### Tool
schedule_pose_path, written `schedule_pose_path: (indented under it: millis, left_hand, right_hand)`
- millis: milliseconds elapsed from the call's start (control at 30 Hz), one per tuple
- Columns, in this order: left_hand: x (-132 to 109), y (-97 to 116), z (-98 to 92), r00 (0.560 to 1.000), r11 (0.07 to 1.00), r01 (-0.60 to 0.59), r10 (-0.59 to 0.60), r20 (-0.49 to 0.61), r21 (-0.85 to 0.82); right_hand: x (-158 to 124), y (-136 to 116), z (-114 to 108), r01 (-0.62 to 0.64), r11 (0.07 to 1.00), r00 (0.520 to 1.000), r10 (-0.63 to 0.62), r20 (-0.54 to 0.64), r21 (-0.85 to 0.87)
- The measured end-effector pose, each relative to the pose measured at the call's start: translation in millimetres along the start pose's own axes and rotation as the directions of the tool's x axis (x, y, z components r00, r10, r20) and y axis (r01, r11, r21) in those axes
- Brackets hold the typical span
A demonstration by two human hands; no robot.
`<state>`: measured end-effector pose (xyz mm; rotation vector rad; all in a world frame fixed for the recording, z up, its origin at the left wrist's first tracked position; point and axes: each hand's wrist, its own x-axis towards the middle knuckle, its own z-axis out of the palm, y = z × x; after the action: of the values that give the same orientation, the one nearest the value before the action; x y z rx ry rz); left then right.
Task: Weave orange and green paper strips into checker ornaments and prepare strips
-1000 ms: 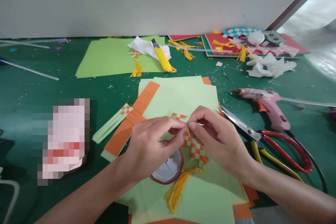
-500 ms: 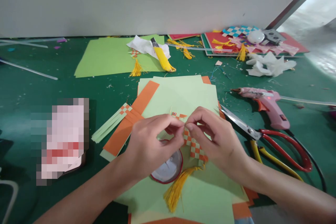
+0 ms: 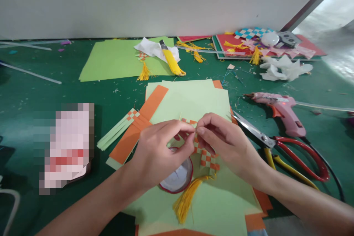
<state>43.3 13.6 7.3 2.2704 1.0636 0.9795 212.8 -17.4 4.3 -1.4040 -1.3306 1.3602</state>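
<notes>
My left hand [image 3: 166,147] and my right hand [image 3: 221,138] meet fingertip to fingertip over the pale green paper [image 3: 188,99]. Both are pinched closed; whatever lies between the fingertips is too small to make out. Below them is a woven orange-and-green paper strip [image 3: 209,159], partly hidden by my right hand. A yellow tassel [image 3: 183,202] hangs from its lower end and lies on the paper. Under my left hand sits a round red-rimmed lid-like dish [image 3: 178,177], half covered. To the left, a partly woven piece with loose green strips [image 3: 114,133] rests by an orange paper band [image 3: 124,145].
Red-handled scissors [image 3: 264,140], yellow-handled pliers [image 3: 293,171] and a pink glue gun [image 3: 276,105] lie on the right. A yellow utility knife [image 3: 172,59] rests at the back on green sheets [image 3: 107,61]. A blurred-out pinkish object [image 3: 69,140] is on the left.
My right hand has shifted slightly, its fingertips still close to those of my left hand. The left hand has hardly moved, and the things on the table stay in place.
</notes>
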Motion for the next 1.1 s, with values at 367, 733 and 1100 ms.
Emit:
schedule_pose_path:
  millis: [367,733,1100]
  left_hand:
    - [2.1,-2.2,0.4,0.999,0.999,-0.049,0.049,0.004,0.012]
    - [2.4,-2.7,-0.1,0.999,1.0,-0.02,0.021,0.044,-0.02]
    - [1.5,-2.8,0.6,0.996,0.999,0.046,-0.043,0.081,-0.027]
  right_hand:
    - [0.8,1.5,2.5,0.052,0.994,0.997,-0.056,-0.05,-0.092]
    - [-0.4,2.1,0.3,0.043,0.993,0.998,-0.048,-0.042,-0.113]
    - [1.6,2.6,1.7,0.106,0.97,0.99,-0.124,-0.068,-0.22]
